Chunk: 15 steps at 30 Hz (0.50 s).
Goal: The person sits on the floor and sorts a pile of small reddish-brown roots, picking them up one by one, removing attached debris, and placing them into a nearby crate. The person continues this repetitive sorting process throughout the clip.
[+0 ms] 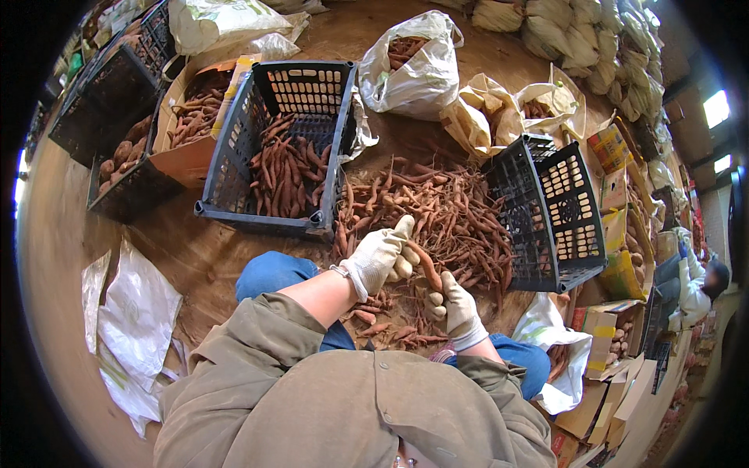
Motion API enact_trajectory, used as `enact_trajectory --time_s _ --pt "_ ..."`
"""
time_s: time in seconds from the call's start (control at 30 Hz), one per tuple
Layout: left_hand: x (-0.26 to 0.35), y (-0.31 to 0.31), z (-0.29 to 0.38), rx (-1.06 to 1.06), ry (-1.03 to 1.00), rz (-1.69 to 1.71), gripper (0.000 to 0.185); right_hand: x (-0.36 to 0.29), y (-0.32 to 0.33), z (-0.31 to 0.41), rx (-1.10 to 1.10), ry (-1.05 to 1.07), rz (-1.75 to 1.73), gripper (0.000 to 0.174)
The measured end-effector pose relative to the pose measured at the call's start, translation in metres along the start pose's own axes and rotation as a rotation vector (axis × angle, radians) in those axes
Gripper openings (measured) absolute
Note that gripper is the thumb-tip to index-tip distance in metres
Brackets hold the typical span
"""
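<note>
One slender sweet potato [428, 268] is held between my two gloved hands. My left hand [383, 254] grips its upper end, thumb pointing up. My right hand [453, 303] pinches its lower end between thumb and fingers. Both gloves are pale and soiled. Just beyond them lies a large heap of thin sweet potatoes [433, 205] with stringy roots. A smaller scatter of sweet potatoes [404, 333] is on the ground by my knees. Left of the heap, a dark plastic crate [263, 221] holds a layer of sweet potatoes.
A black crate [562, 234] lies tipped on its side at the right. White sacks [409, 82] stand behind the heap. A cardboard box [187, 161] and stacked crates are at left, with an empty-looking plastic sack [137, 322] nearby. A co-worker [693, 286] is at far right beyond boxes.
</note>
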<state>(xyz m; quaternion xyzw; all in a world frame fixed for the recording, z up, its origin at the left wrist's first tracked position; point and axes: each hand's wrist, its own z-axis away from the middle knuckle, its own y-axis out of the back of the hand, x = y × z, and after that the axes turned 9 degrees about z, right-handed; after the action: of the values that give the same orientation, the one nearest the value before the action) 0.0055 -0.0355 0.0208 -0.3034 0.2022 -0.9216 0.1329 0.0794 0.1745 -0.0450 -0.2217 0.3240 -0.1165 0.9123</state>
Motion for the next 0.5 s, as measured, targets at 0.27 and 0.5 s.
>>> enact_trajectory --time_s 0.27,0.5 --pt "-0.024 0.018 -0.010 -0.262 -0.291 -0.672 0.036 -0.010 -0.005 -0.030 0.272 0.064 -0.177 0.038" --pt "-0.045 0.012 -0.004 -0.380 -0.212 -1.734 0.047 -0.084 -0.086 -0.080 0.106 0.421 0.443 0.039"
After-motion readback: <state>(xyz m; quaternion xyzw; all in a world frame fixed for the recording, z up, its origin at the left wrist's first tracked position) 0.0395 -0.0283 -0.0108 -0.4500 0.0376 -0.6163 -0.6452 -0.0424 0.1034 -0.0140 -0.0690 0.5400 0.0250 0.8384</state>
